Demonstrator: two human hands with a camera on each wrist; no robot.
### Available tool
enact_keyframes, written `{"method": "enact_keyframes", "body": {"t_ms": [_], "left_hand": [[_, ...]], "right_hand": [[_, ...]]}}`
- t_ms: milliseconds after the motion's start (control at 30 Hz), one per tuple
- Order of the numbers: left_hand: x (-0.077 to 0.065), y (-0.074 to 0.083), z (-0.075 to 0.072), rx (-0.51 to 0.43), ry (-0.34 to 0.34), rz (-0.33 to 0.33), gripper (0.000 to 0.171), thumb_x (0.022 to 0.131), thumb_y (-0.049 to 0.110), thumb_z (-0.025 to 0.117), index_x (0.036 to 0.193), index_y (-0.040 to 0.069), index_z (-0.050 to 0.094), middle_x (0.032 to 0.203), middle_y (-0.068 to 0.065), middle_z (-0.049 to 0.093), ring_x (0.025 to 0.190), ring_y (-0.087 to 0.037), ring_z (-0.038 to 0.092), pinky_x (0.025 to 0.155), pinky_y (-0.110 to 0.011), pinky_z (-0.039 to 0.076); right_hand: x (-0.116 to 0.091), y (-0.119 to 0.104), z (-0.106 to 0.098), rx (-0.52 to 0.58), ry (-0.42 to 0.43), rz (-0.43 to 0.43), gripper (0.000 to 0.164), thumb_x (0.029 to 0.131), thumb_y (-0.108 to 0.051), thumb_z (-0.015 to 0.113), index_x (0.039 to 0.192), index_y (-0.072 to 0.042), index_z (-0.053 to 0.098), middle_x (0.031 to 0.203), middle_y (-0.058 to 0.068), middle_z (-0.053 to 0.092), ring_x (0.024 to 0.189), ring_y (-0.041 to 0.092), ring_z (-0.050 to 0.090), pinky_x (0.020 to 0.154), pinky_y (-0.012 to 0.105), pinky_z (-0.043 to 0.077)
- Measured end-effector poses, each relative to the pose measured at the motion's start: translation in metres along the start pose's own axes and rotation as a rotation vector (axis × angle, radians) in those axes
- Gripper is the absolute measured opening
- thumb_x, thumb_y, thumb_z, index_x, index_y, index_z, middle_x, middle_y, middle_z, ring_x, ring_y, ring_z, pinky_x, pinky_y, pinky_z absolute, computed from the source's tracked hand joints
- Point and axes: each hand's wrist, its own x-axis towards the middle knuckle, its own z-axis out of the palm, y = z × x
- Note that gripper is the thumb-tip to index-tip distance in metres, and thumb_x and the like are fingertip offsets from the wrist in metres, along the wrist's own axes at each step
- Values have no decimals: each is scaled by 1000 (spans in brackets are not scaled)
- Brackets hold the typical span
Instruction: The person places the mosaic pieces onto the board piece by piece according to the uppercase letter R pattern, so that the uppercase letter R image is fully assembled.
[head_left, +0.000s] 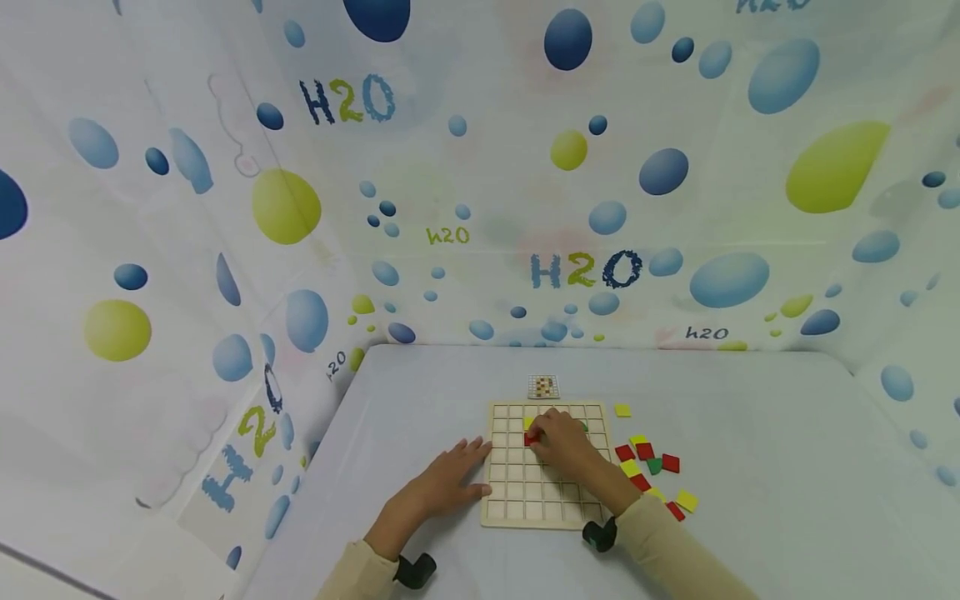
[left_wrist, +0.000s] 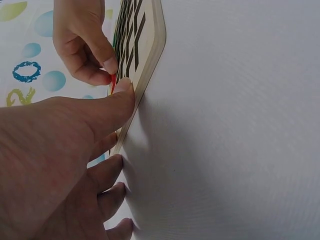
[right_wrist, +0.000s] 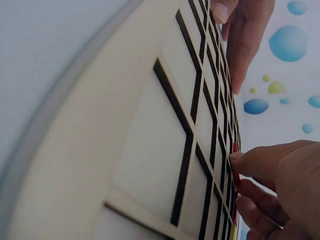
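A wooden grid board (head_left: 514, 508) lies on the table. My right hand (head_left: 561, 443) is over its upper middle and pinches a red square tile (head_left: 529, 440) between thumb and fingers, right at the grid; the right wrist view shows the red tile (right_wrist: 236, 172) between the fingertips. Just beyond it a yellow tile (head_left: 528, 422) sits on the board, and a green tile (head_left: 584, 427) shows partly behind the hand. Along the board's left edge rests my left hand (head_left: 450, 479), fingers spread, with its thumb (left_wrist: 120, 97) touching the rim in the left wrist view.
Loose red, yellow and green tiles lie scattered right of the board, among them a red one (head_left: 671, 463) and a yellow one (head_left: 686, 501). A single yellow tile (head_left: 622, 411) lies farther back. Behind the board is a small pattern card (head_left: 543, 387). A printed curtain (head_left: 480, 167) surrounds the table.
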Motion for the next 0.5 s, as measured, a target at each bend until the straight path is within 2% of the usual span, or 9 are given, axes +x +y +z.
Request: {"method": "enact_keyframes", "body": {"t_ms": [200,367,500], "left_hand": [[-1,1,1,3,-1,-12,74,102,43,68,165,15,39,171,-11,34,160,-39,26,128,-62,24],[-1,-1,2,5,2,-5,75,102,43,69,164,14,39,171,-11,35,160,-39,26,128,-62,24],[-2,-2,3,20,5,-1,75,102,43,69,164,13,39,171,-12,35,160,-40,27,127,-63,25]], "right_hand": [[-7,3,-7,0,-6,-29,5,93,-9,79,94,-12,76,106,7,66,99,27,61,88,50,54],[-18,17,-23,66,-29,70,5,97,-11,73,101,-14,74,107,3,64,105,26,61,92,54,50],[-28,35,-40,89,-41,164,5,99,-14,73,103,-13,71,102,4,61,96,23,58,87,52,49]]}}
